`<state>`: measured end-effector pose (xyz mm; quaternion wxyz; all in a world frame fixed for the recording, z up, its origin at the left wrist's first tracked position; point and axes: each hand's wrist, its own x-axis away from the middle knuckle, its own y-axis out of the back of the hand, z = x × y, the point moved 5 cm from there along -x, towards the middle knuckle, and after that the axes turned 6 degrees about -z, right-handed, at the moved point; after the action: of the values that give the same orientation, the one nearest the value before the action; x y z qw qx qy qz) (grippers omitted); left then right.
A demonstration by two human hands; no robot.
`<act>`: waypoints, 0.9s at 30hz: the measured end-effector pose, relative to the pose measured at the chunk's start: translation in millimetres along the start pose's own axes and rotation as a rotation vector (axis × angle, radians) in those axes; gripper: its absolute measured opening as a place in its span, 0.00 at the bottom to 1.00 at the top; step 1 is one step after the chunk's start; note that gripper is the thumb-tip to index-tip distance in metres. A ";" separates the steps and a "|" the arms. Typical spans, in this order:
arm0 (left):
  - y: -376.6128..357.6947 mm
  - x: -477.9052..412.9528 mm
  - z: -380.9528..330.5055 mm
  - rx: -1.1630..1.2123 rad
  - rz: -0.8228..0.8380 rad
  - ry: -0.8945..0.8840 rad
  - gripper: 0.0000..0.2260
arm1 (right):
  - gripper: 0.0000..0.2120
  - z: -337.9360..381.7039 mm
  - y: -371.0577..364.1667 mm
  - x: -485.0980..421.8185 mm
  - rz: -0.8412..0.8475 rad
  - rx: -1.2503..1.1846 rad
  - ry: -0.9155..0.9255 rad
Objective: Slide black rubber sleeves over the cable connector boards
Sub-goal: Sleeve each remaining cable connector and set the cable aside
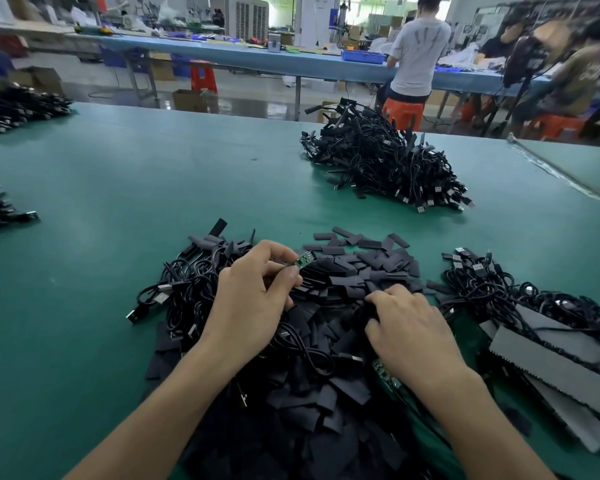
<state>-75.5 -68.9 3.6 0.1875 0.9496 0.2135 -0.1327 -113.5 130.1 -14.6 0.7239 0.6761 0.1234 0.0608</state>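
My left hand (253, 299) pinches a small green connector board (303, 260) between thumb and fingers, its bare end pointing up and right. A heap of flat black rubber sleeves (354, 271) covers the green table in front of me. My right hand (407, 327) lies palm down on that heap, fingers curled into the sleeves; what they hold is hidden. Black cables with USB plugs (174, 292) lie tangled to the left of my left hand. Another green board (383, 372) shows under my right wrist.
A large pile of cables (388, 164) sits at the far middle right, another (534, 299) on the right over grey sleeve strips (561, 365). More cable piles (18, 105) lie at the left edge. People sit at a blue bench (243, 53) beyond the table.
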 end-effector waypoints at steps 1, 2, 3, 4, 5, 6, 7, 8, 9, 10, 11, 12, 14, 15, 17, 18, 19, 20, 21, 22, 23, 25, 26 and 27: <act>-0.4 0.1 0.3 -0.006 0.003 -0.001 0.09 | 0.14 0.5 0.9 -0.1 -0.024 -0.030 0.003; -0.7 0.2 0.5 -0.009 0.005 -0.001 0.09 | 0.13 1.0 2.4 -0.2 -0.046 -0.063 0.005; -0.7 0.3 0.5 -0.009 0.005 -0.001 0.09 | 0.12 1.2 4.3 0.1 -0.071 -0.103 0.004; -0.4 0.4 0.5 -0.007 0.004 -0.001 0.09 | 0.11 1.2 6.3 0.6 -0.094 -0.143 -0.001; 0.0 0.5 0.3 -0.005 0.004 -0.002 0.09 | 0.10 0.7 8.0 1.0 -0.117 -0.186 -0.009; 0.1 0.6 0.2 -0.004 0.009 -0.004 0.08 | 0.09 -0.5 9.3 1.5 -0.132 -0.226 -0.024; -0.1 1.0 0.2 -0.004 0.018 -0.005 0.08 | 0.08 -2.0 10.1 1.6 -0.144 -0.266 -0.040; -0.7 1.4 0.2 -0.004 0.029 -0.007 0.08 | 0.06 -3.1 11.5 1.7 -0.156 -0.298 -0.056; -1.5 2.0 0.2 -0.009 0.040 -0.010 0.08 | 0.05 -4.4 13.2 1.8 -0.177 -0.318 -0.066; -2.2 2.4 0.2 -0.016 0.049 -0.014 0.08 | 0.03 -5.2 15.6 1.8 -0.203 -0.319 -0.070; -2.7 2.8 0.2 -0.022 0.052 -0.016 0.08 | 0.02 -5.6 18.5 2.1 -0.234 -0.310 -0.068; -3.1 2.8 0.4 -0.025 0.053 -0.016 0.08 | 0.04 -5.8 21.4 2.3 -0.262 -0.302 -0.067; -3.1 2.9 0.0 -0.024 0.050 -0.018 0.09 | 0.06 -7.9 25.4 2.2 -0.312 -0.342 -0.062; -2.7 2.7 -0.6 -0.019 0.049 -0.021 0.10 | 0.05 -8.8 26.7 1.6 -0.333 -0.383 -0.051; -2.4 2.7 -1.5 -0.010 0.060 -0.028 0.13 | 0.08 -7.1 29.7 0.0 -0.354 -0.497 -0.003; -2.7 2.7 -1.7 -0.010 0.069 -0.028 0.14 | 0.09 -4.6 31.4 -0.8 -0.350 -0.578 0.032; -3.2 2.8 -1.7 -0.020 0.080 -0.031 0.14 | 0.10 -1.1 33.6 -1.1 -0.332 -0.677 0.064; -4.2 3.0 -2.0 -0.036 0.092 -0.037 0.14 | 0.11 2.3 34.8 -1.5 -0.299 -0.780 0.086; -5.1 3.3 -2.6 -0.051 0.106 -0.042 0.14 | 0.10 5.6 35.0 -1.6 -0.255 -0.871 0.101; -6.0 3.7 -3.6 -0.052 0.118 -0.041 0.14 | 0.10 8.0 34.5 -1.7 -0.209 -0.943 0.111; -7.0 4.3 -5.1 -0.030 0.127 -0.034 0.14 | 0.09 9.7 34.3 -1.3 -0.170 -0.996 0.121; -9.6 6.0 -8.8 0.043 0.163 -0.028 0.10 | 0.10 11.9 35.7 -0.4 -0.130 -1.065 0.147; -11.1 6.9 -11.1 0.069 0.186 -0.037 0.09 | 0.11 12.6 37.4 0.2 -0.124 -1.093 0.163; -12.2 7.9 -12.9 0.079 0.205 -0.050 0.07 | 0.11 12.9 39.1 0.8 -0.124 -1.116 0.177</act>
<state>-71.8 -50.5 8.9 0.1676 0.9695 0.1049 -0.1449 -106.3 120.9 24.8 0.9605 0.1748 0.1722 0.1309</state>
